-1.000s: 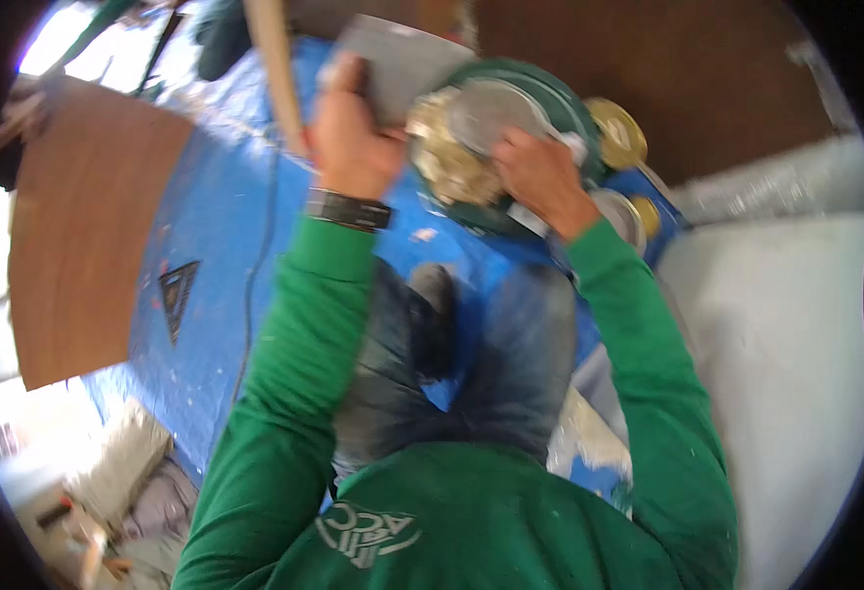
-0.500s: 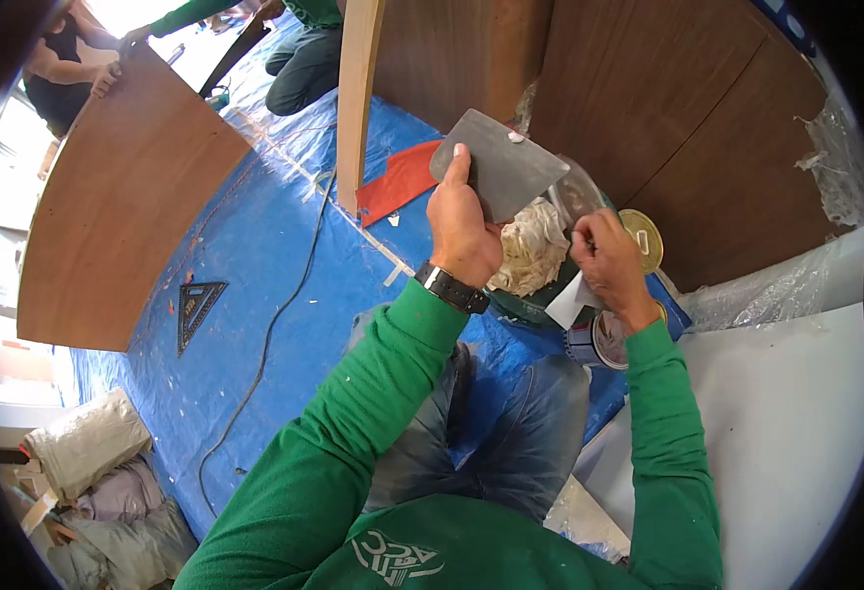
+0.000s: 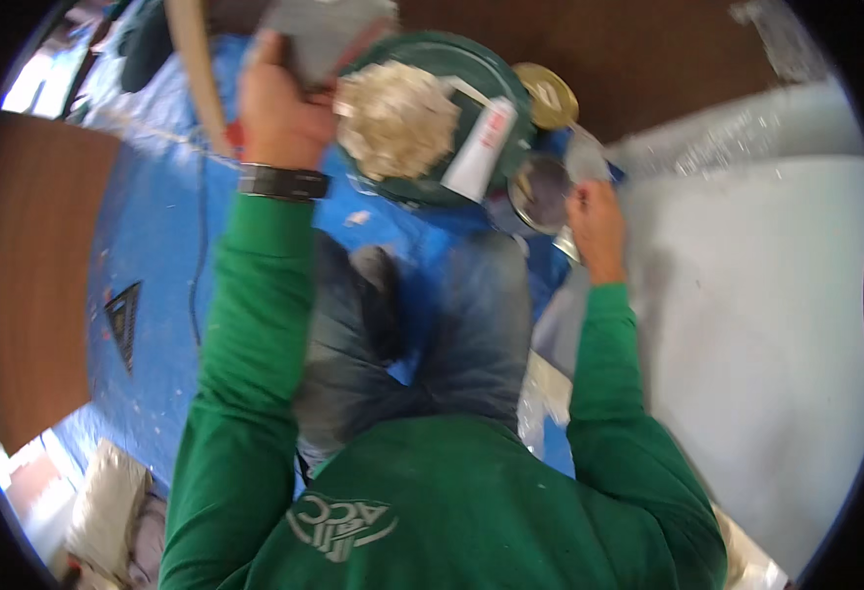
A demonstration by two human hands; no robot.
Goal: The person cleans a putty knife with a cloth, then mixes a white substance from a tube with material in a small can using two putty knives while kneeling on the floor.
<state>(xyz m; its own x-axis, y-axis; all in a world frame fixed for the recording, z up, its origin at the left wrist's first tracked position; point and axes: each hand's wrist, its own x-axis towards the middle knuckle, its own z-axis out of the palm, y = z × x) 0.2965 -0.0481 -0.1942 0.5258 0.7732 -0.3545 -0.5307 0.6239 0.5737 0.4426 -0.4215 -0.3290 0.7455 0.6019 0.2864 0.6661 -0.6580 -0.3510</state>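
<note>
My left hand (image 3: 279, 113) is closed on a flat grey plate (image 3: 328, 37) with rounded corners, its thumb lying on top. Beside it on the right stands a round dark green tub (image 3: 496, 74). A crumpled off-white cloth (image 3: 397, 120) and a white tube with red print (image 3: 481, 147) lie in the tub. My right hand (image 3: 597, 231) is right of an open can (image 3: 540, 192), closed on a thin, translucent grey flat piece (image 3: 585, 157) like a spreader. Motion blurs both hands somewhat.
A round gold lid (image 3: 547, 95) rests behind the can. Blue sheeting (image 3: 161, 295) covers the floor, with a black triangular square (image 3: 124, 324) and a cable on it. A curved wooden panel (image 3: 29, 265) stands at left, a white surface (image 3: 746, 324) at right.
My view has shifted toward the tub. My left hand has carried the grey plate leftward off the tub. My right hand has moved from the tub to the can's right side and now holds the translucent piece.
</note>
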